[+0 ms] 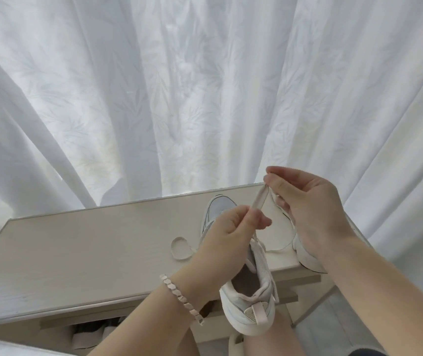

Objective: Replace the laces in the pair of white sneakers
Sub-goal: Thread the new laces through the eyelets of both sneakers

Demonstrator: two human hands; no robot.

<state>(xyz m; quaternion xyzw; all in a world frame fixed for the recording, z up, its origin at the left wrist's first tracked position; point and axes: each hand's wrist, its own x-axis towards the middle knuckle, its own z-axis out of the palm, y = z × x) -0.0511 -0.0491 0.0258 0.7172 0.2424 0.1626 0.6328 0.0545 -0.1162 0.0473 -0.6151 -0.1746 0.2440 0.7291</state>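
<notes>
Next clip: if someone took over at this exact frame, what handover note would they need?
Left hand: grip pinches the lace just above the near sneaker.
Right hand: grip pinches the same lace higher up, near its end.
Near sneaker lies on the table, heel over the front edge. Second sneaker is mostly hidden under the right hand. A spare lace loop lies to the left.
Done: unclear, eyelets hidden.
Left: finish lacing both.
</notes>
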